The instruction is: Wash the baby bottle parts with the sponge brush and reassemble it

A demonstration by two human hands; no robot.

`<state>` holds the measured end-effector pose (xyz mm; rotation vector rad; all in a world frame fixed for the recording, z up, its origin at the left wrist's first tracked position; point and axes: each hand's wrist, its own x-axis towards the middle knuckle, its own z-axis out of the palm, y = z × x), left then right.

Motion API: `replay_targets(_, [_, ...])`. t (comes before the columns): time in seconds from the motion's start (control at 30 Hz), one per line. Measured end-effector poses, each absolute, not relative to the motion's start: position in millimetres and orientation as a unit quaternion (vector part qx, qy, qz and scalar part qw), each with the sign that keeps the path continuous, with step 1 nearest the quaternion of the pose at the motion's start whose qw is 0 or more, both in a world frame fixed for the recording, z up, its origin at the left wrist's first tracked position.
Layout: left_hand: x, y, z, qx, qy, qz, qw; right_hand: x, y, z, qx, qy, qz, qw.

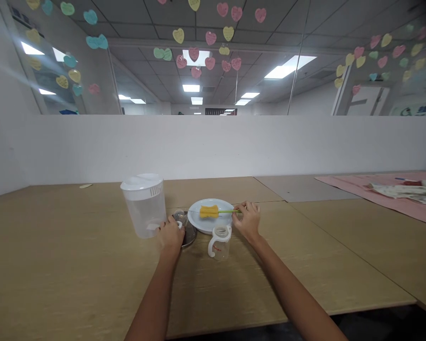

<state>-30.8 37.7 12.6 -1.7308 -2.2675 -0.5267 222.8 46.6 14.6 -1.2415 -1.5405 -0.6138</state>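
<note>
Glass with heart notes in pink, yellow, green and blue, far side, above a white wall. Wood-tone table fills the near part, seams showing; grey panel at far right. Pink cloth at the right edge, crumpled white fabric on top of it. Bucket, see-through with white lid, upright, left of centre. White plate at centre, right of the bucket. Right hand at the plate's right edge, fingers closed on the green stem of the brush, thumb and fingertips pinching. Left hand between bucket and plate, over the tray's left side, fingers bent and touching the cap; can't tell if it's a firm grasp or just contact. Tray, dark and round, left of the plate, partly hidden by the left hand. Bottle, clear with red print, white collar and white handle, upright on the table just near of the plate, mouth uncovered, handle facing left. Brush level, yellow head over the plate, stem pointing right, thin wire out the left end; can't tell if the head touches the plate. Cap, clear and small, at the left fingertips.
</note>
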Motion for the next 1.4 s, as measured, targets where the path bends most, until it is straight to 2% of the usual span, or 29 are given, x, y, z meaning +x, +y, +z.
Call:
replay_targets(0.53, [-35, 38, 20, -0.589, -0.767, -0.221, 0.123, 224, 48, 16, -0.517, -0.641, -0.258, 0.506])
replay_targets(0.63, [-29, 33, 29, -0.574, -0.765, -0.265, 0.122, 223, 48, 16, -0.522, -0.637, -0.256, 0.506])
replay_targets(0.7, [-19, 28, 36, -0.578, -0.732, -0.341, 0.120, 223, 48, 16, -0.534, -0.624, -0.251, 0.513])
replay_targets(0.8, [3, 16, 43, -0.648, -0.599, -0.466, 0.064, 224, 48, 17, -0.550, -0.596, -0.239, 0.535])
replay_targets(0.93, [39, -9, 35, -0.766, -0.401, -0.502, -0.027, 226, 49, 18, -0.562, -0.571, -0.230, 0.553])
replay_targets(1.03, [61, -23, 23, -0.816, -0.304, -0.490, -0.044, 227, 49, 19, -0.569, -0.565, -0.231, 0.552])
replay_targets(1.27, [78, -23, 5, -0.765, -0.320, -0.550, -0.101, 228, 52, 16, -0.575, -0.562, -0.218, 0.554])
replay_targets(1.4, [78, -25, 1, -0.789, -0.331, -0.504, -0.122, 228, 53, 15, -0.572, -0.561, -0.201, 0.563])
